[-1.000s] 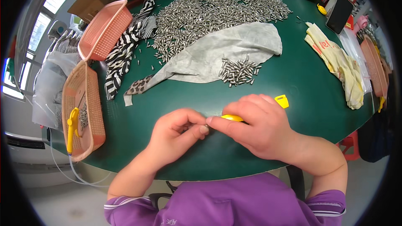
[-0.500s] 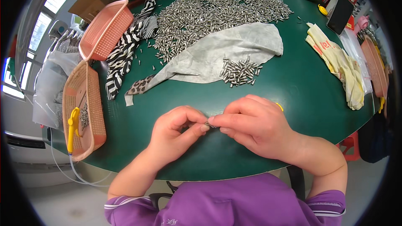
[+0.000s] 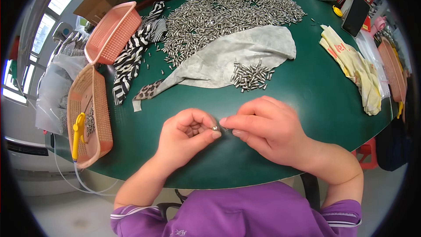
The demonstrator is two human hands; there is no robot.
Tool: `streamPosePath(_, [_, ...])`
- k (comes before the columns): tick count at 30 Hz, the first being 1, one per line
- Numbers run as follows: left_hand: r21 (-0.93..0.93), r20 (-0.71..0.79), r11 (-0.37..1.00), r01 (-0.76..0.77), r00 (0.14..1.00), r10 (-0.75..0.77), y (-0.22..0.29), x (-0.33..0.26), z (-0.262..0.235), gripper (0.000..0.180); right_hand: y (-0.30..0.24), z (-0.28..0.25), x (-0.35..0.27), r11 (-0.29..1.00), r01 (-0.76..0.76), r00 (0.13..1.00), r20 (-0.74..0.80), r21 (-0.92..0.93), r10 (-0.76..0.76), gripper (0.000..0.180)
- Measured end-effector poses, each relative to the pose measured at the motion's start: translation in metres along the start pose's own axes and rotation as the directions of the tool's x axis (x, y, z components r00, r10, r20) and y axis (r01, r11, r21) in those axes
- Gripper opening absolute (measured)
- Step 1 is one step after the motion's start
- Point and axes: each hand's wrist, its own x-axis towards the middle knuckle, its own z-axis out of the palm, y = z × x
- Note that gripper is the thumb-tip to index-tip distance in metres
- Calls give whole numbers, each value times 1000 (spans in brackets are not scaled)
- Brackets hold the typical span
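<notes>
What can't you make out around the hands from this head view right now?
- Small metal piece: pinched between left hand and right hand; too small to tell its shape.
- Right palm: faces the green table, so anything in it is hidden.
- Lower basket: contents blurred near the picture's rim.

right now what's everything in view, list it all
small metal pin: one, silvery, pinched between both hands' fingertips
metal pins, big heap: too many to count, silvery, far middle of table
metal pins, small pile: a few dozen, silvery, on the grey cloth's near edge
grey cloth: one, table middle
striped cloth: one, black and white, left
baskets: two, salmon plastic, left edge
yellow tool: one, in the nearer basket
yellow gloves: pale, right
table: one, green, round
left hand: bare, holding pin
right hand: bare, fingertips at pin
</notes>
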Motion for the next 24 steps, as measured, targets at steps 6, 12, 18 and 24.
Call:
streamPosePath(6, [49,-21,997,-58,998,59,0,0,2,15,-1,2,-1,1000,-7,1000,15,25,6,23])
streamPosePath(12, [119,-17,987,-109,994,112,-1,1,6,16,-1,2,-1,999,-23,999,31,29,22,23])
streamPosePath(18, [347,-38,915,-205,972,233,0,2,9,14,-1,1,-3,991,31,999,41,-128,-26,24])
streamPosePath(24, [318,-22,935,-160,984,176,2,-2,9,13,0,-5,3,962,94,994,-33,-257,-105,27])
